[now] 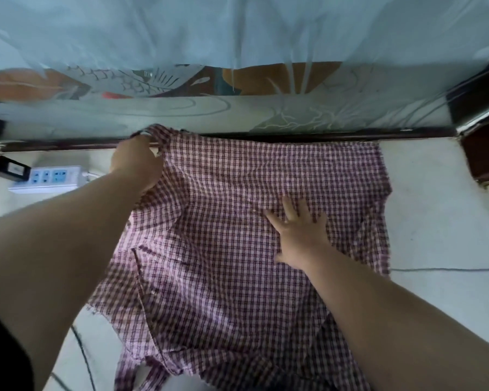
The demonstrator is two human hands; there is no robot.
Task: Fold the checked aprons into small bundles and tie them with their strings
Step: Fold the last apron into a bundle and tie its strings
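Pink-and-maroon checked cotton apron (pixel 218 235) spread on pale floor (pixel 441 221). Left hand (pixel 136 162) grips far corner (fingers hidden). Right hand (pixel 299 232) pressed flat, fingers splayed.

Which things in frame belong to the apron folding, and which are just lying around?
Job: checked apron, left hand gripping its far corner, right hand flat on it.
Lying about: power strip, black cable, etched glass panel.

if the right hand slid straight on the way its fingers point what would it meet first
The right hand lies flat on the checked apron, so first just more cloth; beyond its far edge, likely the dark rail under the etched glass panel.
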